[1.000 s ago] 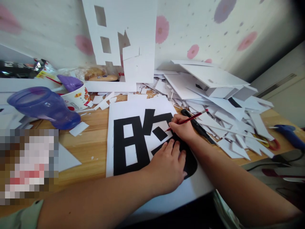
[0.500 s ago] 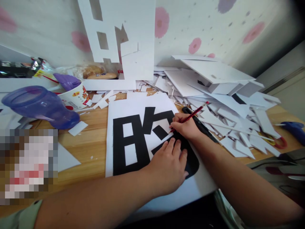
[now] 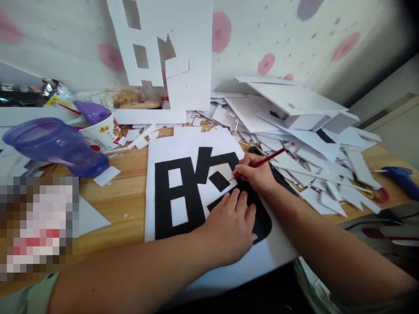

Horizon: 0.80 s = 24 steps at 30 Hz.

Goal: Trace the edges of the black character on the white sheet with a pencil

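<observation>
A black cut-out character (image 3: 178,205) lies flat on a white board (image 3: 163,144) in front of me. My left hand (image 3: 231,226) rests flat on the lower right of the cut-out, fingers slightly spread. A red and black pencil (image 3: 271,157) is gripped in my right hand (image 3: 257,174), its tip at the inner edge of the cut-out's right stroke. The white of the board shows through the cut-out's openings. Beside my right hand lies a black tool (image 3: 281,174), partly covered by the hand; it looks like a cutter knife.
White board scraps (image 3: 304,168) pile up at the right, near a blue glue gun (image 3: 401,179) and red-handled scissors (image 3: 381,195). At left are a translucent purple pitcher (image 3: 55,146) and a paper cup (image 3: 104,133). A white cut-out sheet (image 3: 191,83) leans against the wall.
The pencil has tilted lower toward the right, and its tip has shifted slightly left along the stroke's edge. My left hand stays in place on the cut-out.
</observation>
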{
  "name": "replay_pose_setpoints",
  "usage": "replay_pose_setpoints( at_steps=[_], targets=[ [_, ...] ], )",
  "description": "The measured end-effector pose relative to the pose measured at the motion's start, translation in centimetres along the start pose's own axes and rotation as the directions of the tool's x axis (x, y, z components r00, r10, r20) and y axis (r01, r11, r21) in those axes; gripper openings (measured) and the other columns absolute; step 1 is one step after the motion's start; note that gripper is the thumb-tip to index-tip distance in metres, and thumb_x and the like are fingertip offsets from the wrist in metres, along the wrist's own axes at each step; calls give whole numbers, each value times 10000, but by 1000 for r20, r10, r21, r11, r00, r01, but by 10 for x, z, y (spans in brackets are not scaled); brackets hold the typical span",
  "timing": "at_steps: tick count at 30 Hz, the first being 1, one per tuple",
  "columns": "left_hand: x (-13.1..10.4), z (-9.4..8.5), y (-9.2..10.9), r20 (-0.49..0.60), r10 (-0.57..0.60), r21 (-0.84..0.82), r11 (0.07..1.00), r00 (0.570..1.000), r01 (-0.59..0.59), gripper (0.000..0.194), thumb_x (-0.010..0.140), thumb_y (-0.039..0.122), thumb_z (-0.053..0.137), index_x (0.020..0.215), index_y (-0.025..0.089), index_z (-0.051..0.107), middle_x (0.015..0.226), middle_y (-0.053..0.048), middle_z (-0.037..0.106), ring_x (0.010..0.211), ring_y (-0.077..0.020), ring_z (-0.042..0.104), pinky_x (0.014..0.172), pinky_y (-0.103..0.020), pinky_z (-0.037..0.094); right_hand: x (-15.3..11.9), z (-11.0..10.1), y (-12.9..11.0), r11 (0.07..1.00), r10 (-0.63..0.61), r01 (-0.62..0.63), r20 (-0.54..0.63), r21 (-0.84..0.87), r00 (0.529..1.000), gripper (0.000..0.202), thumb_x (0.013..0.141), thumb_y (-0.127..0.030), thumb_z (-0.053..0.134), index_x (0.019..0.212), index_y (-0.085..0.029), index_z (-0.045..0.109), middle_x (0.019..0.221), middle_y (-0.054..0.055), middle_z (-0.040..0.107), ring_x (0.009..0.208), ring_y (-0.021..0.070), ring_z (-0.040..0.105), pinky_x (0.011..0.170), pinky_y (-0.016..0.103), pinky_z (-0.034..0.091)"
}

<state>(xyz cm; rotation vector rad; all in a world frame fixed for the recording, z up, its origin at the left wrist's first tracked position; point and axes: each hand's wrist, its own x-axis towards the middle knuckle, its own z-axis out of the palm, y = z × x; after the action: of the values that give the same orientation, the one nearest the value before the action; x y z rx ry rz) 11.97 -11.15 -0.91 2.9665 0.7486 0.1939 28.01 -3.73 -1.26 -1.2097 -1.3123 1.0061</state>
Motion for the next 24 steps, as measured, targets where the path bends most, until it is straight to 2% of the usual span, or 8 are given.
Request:
replay_pose_setpoints(
  at_steps=[3,7,11,17,24],
  targets=[
    [1,1,0,-10,-2,-2,1000,1000,2,621,918,491,452,1346,42,477,1396,-293,444,1330,-411,389,1078,-520,323,-14,4,-10,998,67,-68,-18,-16,998,284,710,-268,688,552,-210,460,434,-54,524,378,90,445,395,224,327],
    [2,3,0,-40,9,28,1000,999,-8,685,898,535,476,1361,30,465,1411,-305,416,1351,-437,335,1105,-526,273,-32,12,-14,977,147,-154,-58,-146,987,298,712,-290,703,547,-204,470,482,-41,527,447,102,481,430,230,357],
    [2,4,2,-22,5,46,999,1000,-4,699,905,550,456,1359,20,458,1410,-314,411,1357,-429,330,1114,-524,252,-36,16,-10,966,74,-96,-101,-241,992,296,718,-270,681,526,-205,465,509,-40,501,485,100,458,460,237,362],
    [2,-1,3,21,2,44,999,1000,-3,676,916,537,441,1349,18,479,1390,-309,438,1339,-442,353,1099,-540,265,-35,17,-8,963,46,-56,-41,-264,998,281,728,-269,679,540,-201,482,528,-38,513,505,100,461,470,234,369],
    [2,-1,3,-2,23,55,998,1000,-23,644,926,511,433,1325,10,504,1369,-290,474,1319,-427,388,1098,-554,262,-36,19,-8,938,45,-44,-6,-344,999,284,732,-273,661,543,-209,459,518,-38,503,497,103,453,457,236,358]
  ],
)
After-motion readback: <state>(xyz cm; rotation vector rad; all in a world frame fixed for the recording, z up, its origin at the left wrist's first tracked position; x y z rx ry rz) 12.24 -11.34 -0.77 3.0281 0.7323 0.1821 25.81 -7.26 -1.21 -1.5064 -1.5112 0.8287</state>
